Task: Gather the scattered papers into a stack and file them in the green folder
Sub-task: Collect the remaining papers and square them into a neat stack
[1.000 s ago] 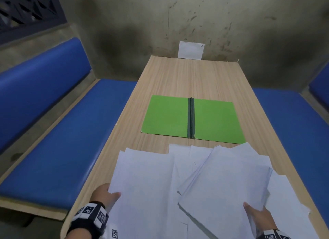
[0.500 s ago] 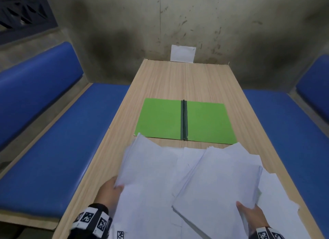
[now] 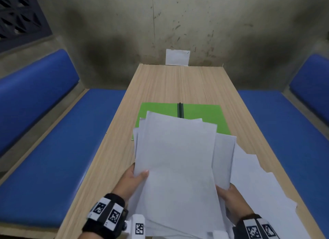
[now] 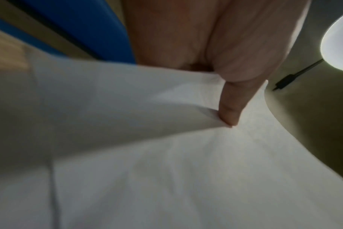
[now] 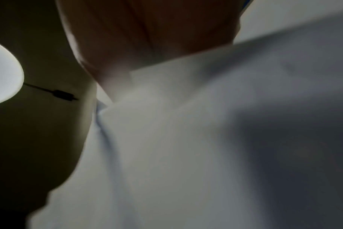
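Observation:
A sheaf of white papers is lifted off the table and tilted toward me, covering the near part of the open green folder. My left hand grips its left edge, thumb on top; in the left wrist view the thumb presses the sheets. My right hand holds the sheaf's lower right edge, its fingers hidden under the paper. More loose sheets lie spread on the table to the right.
The wooden table runs away from me to a stained wall, where a small white card leans. Blue padded benches flank the table on both sides.
My left hand swept the left-side sheets up and rightward onto the pile held by my right hand. The merged sheaf now stands raised in front of the folder.

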